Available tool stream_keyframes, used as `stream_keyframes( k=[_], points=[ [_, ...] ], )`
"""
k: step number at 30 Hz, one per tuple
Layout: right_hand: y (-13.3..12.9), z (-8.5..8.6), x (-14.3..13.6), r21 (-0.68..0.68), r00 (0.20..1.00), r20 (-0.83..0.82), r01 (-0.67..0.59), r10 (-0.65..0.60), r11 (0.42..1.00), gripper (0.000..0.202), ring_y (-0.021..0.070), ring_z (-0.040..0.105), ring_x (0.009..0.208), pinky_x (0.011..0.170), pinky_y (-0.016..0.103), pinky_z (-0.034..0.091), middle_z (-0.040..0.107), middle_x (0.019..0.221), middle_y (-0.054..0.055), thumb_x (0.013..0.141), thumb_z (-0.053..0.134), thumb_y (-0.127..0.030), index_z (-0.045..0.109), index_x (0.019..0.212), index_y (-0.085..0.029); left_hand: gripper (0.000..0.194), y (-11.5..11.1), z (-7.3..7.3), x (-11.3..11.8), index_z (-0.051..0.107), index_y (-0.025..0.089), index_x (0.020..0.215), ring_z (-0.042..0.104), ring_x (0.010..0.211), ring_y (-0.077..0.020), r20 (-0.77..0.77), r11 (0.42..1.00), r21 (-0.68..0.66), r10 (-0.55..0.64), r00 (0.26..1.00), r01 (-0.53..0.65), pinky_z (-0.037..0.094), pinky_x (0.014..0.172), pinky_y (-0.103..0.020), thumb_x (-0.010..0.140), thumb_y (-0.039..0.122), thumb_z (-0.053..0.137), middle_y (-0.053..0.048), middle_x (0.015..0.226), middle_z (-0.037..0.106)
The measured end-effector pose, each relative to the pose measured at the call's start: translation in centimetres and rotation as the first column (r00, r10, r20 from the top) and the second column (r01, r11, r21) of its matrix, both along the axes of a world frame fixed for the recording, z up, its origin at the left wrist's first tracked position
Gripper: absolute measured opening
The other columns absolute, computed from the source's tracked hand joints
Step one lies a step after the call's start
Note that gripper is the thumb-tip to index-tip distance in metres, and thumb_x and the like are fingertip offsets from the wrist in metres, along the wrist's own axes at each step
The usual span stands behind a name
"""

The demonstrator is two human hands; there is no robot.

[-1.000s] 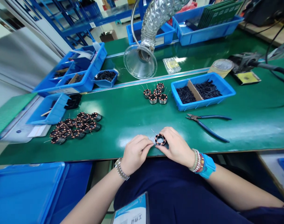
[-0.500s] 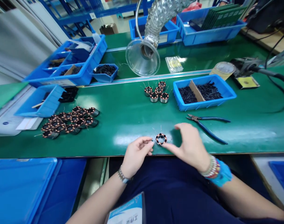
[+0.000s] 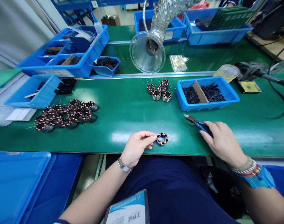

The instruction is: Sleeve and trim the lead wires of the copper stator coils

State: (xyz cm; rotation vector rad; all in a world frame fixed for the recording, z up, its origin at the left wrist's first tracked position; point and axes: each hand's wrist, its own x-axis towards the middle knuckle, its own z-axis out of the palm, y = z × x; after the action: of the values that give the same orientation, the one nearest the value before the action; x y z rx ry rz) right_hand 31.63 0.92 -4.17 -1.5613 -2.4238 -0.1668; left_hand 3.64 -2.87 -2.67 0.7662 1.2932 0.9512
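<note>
A ring-shaped copper-wound coil point(image 3: 162, 138) stands on the green bench near its front edge, with thin wires sticking up behind it. My left hand point(image 3: 139, 145) pinches the coil's left side between thumb and fingertips. To the right, my right hand point(image 3: 222, 141) is closed round the blue handles of the cutting pliers point(image 3: 191, 119), whose jaws point up and left. Several similar coils point(image 3: 161, 89) stand in a small group further back. A larger cluster of dark coils point(image 3: 67, 115) lies at the left.
A divided blue bin point(image 3: 208, 106) of black pieces is behind the pliers. A clear suction funnel point(image 3: 147, 59) hangs at the back centre. Blue trays point(image 3: 86, 73) line the left; a cabled tool point(image 3: 251, 71) rests at the right.
My right hand has left the coil, moved right and taken hold of the pliers, whose handles are now closer together. My left hand has closed onto the coil's edge. The camera view has shifted slightly.
</note>
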Motion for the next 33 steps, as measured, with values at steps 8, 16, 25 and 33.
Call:
stream_keyframes(
  k=[8, 16, 25, 33],
  points=[
    [-1.8, 2.8, -5.4, -0.035, 0.945, -0.111, -0.313, 0.307, 0.949, 0.038, 0.0236, 0.052, 0.089, 0.07, 0.036, 0.044, 0.053, 0.103, 0.013, 0.078, 0.05, -0.04, 0.05, 0.107, -0.015, 0.011, 0.0, 0.2, 0.6, 0.064, 0.013, 0.066, 0.047, 0.05, -0.0059, -0.067, 0.998, 0.067, -0.002, 0.998, 0.007, 0.041, 0.05, -0.019, 0.063, 0.024, 0.067, 0.0, 0.062, 0.059],
    [-1.3, 3.1, -5.6, -0.049, 0.941, -0.084, -0.334, 0.329, 0.941, 0.039, 0.0232, 0.052, 0.087, 0.069, 0.036, 0.041, 0.057, 0.099, 0.013, 0.08, 0.047, -0.041, 0.051, 0.109, -0.015, 0.01, 0.0, 0.4, 0.7, 0.063, 0.013, 0.063, 0.045, 0.051, -0.0064, -0.114, 0.994, 0.109, -0.011, 0.993, 0.023, 0.041, 0.052, -0.02, 0.063, 0.023, 0.064, 0.0, 0.065, 0.058],
    [-1.3, 3.4, -5.6, -0.039, 0.938, -0.066, -0.342, 0.339, 0.939, 0.035, 0.0213, 0.052, 0.083, 0.068, 0.034, 0.04, 0.058, 0.094, 0.011, 0.08, 0.047, -0.04, 0.053, 0.104, -0.015, 0.009, 0.0, 0.4, 0.7, 0.062, 0.013, 0.063, 0.045, 0.053, -0.0067, -0.166, 0.987, 0.156, -0.012, 0.986, 0.038, 0.039, 0.051, -0.02, 0.064, 0.022, 0.064, 0.0, 0.067, 0.055],
    [-1.4, 3.2, -5.6, -0.023, 0.939, -0.05, -0.341, 0.34, 0.94, 0.034, 0.0208, 0.053, 0.082, 0.068, 0.033, 0.041, 0.059, 0.091, 0.01, 0.08, 0.048, -0.041, 0.054, 0.102, -0.015, 0.009, 0.0, 0.6, 0.7, 0.062, 0.014, 0.061, 0.047, 0.054, -0.0074, -0.225, 0.982, 0.18, -0.006, 0.974, 0.048, 0.039, 0.051, -0.02, 0.064, 0.022, 0.064, 0.0, 0.068, 0.057]
  ],
)
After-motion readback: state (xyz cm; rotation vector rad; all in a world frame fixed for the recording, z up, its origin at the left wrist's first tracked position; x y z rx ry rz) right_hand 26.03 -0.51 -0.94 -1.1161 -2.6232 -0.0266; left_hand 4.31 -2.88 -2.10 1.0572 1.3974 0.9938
